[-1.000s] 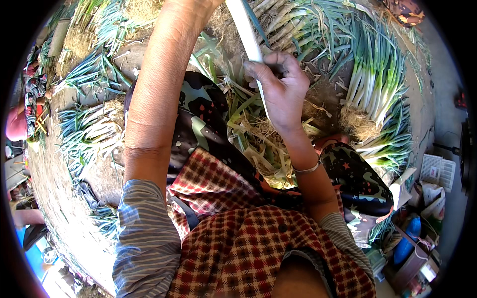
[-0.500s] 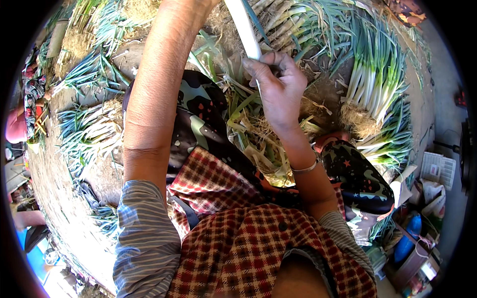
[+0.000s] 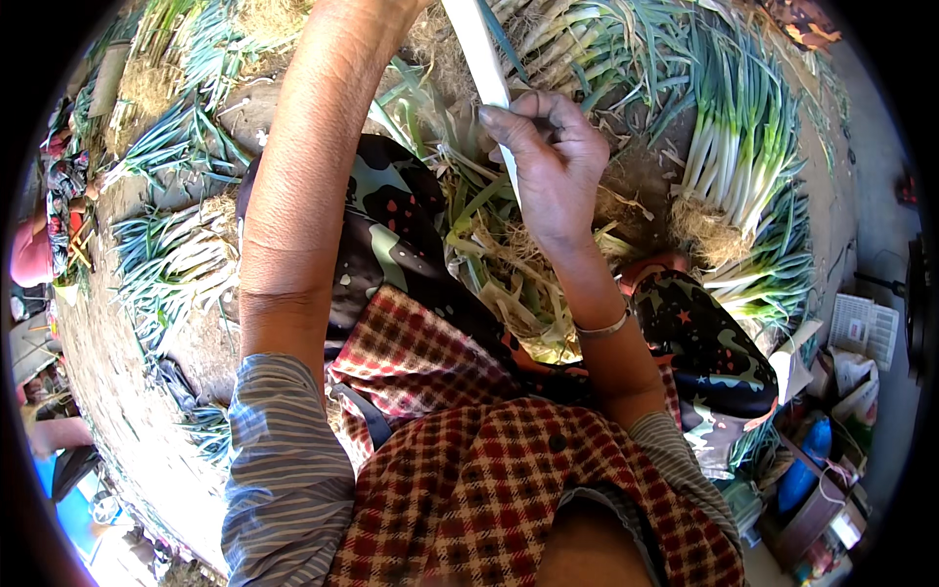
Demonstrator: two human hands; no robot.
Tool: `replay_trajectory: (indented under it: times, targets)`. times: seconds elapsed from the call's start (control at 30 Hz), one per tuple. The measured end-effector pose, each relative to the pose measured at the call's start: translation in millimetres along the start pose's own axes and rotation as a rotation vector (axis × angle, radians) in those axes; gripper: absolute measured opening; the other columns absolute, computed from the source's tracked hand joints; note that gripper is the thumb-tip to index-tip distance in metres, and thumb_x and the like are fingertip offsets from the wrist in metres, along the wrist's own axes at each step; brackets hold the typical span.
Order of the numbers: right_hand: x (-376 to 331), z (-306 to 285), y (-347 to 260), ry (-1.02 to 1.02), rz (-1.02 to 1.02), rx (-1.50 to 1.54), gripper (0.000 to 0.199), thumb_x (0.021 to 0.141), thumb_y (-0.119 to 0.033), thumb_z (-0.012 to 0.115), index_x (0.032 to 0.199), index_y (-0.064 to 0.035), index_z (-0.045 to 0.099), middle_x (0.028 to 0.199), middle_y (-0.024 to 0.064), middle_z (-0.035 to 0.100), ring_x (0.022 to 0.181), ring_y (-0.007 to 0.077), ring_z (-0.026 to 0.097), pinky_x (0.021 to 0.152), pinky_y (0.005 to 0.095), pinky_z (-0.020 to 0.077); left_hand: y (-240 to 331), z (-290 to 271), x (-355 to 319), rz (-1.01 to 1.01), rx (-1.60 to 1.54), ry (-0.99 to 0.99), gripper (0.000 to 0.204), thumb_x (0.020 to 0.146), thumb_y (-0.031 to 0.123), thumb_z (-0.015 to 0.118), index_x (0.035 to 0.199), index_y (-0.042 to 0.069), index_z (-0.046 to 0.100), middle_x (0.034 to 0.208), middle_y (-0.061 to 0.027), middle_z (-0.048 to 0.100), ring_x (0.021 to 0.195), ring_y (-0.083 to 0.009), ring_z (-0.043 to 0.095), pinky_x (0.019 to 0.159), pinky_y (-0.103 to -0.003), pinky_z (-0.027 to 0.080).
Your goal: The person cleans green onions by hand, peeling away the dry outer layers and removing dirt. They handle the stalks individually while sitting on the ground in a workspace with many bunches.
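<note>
My right hand (image 3: 553, 161) grips the white stalk of a leek (image 3: 479, 49) that runs up and out of the top of the picture. Its fingers pinch a thin strip of outer skin hanging down along the stalk. My left forearm (image 3: 303, 166) reaches straight up past the top edge, so my left hand itself is hidden. Peeled leaves and roots (image 3: 509, 274) lie heaped on my lap between my knees.
Bundles of leeks (image 3: 734, 166) lie on the ground at the right and bundles of green leeks (image 3: 171, 254) at the left. Boxes and a blue bottle (image 3: 807, 474) stand at the lower right. Another person's arm (image 3: 59, 430) shows at the far left.
My right hand has shifted slightly along the stalk, pulling the strip of skin downward. The left arm has stayed in place.
</note>
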State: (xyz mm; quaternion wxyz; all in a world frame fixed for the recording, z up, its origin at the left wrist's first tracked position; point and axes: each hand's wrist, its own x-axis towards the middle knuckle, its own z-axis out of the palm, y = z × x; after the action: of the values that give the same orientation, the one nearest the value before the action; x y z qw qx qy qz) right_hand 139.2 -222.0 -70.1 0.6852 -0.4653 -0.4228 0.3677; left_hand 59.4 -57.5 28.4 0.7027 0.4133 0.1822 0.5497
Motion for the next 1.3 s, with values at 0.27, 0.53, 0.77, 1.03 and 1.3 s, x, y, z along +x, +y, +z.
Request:
replay_trajectory:
  times: [0.27,0.53,0.77,1.03,1.3]
  targets:
    - [2,1,12,0.004,-0.292,-0.269,0.017,0.073,0.009,0.065,0.078,0.0017,0.051,0.095,0.0111,0.050,0.085,0.0141,0.054,0.068,0.0256,0.0493,-4,5,-5,0.039,0.099,0.085,0.009,0.090,0.013,0.046,0.082,0.010,0.043,0.052,0.0019,0.036,0.038,-0.0100,0.033,0.034,-0.024,0.029]
    - [-4,-5,4,-0.057,-0.570,-0.469,0.022,0.072,0.006,0.066,0.080,0.0004,0.047,0.094,0.0155,0.049,0.085,0.0250,0.054,0.070,0.0324,0.0481,-4,-3,-3,-0.019,0.128,0.109,0.008,0.091,0.014,0.046,0.084,0.010,0.044,0.052,0.0004,0.038,0.038,-0.0105,0.035,0.035,-0.025,0.031]
    - [-5,-1,-3,0.055,-0.448,-0.376,0.020,0.071,0.003,0.069,0.081,0.0008,0.051,0.097,0.0132,0.051,0.085,0.0223,0.055,0.069,0.0307,0.0494,-4,-6,1,-0.052,0.103,0.114,0.008,0.092,0.015,0.044,0.085,0.010,0.044,0.054,0.0001,0.039,0.039,-0.0107,0.036,0.035,-0.025,0.031]
    - [1,-3,5,-0.007,-0.574,-0.621,0.020,0.068,0.001,0.069,0.076,-0.0015,0.051,0.096,0.0123,0.052,0.096,0.0258,0.048,0.079,0.0389,0.0420,-12,2,-5,-0.007,0.132,0.174,0.007,0.091,0.012,0.046,0.086,0.008,0.045,0.055,-0.0008,0.041,0.039,-0.0116,0.037,0.035,-0.026,0.032]
    - [-42,-14,-16,-0.250,-0.398,-0.268,0.018,0.074,0.007,0.060,0.086,-0.0029,0.050,0.086,0.0101,0.056,0.075,0.0190,0.055,0.070,0.0335,0.0460,-2,-13,6,-0.036,0.184,0.177,0.009,0.092,0.014,0.046,0.084,0.009,0.044,0.054,0.0000,0.040,0.039,-0.0109,0.036,0.034,-0.025,0.031]
